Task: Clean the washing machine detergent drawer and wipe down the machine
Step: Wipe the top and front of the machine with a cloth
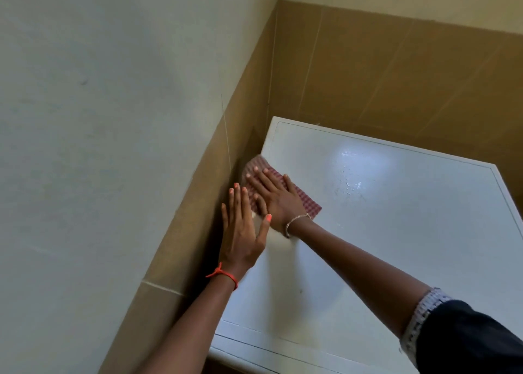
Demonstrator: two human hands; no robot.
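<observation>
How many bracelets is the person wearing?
2. An orange string bracelet is on the left wrist by the tiled wall; a silver chain bracelet is on the right wrist over the machine top. The sleeve may hide more.

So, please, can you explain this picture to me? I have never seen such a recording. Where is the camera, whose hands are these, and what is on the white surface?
It is one picture, from a camera worn on the person's head, looking forward and down. So both arms coming from below are that person's own. The white surface is the top of the washing machine, standing in a corner of brown tiled walls. The right hand lies flat, fingers straight, on a red checked cloth at the top's left edge: it presses the cloth, it does not grip it. The left hand is open beside it, near the wall, and holds nothing.
</observation>
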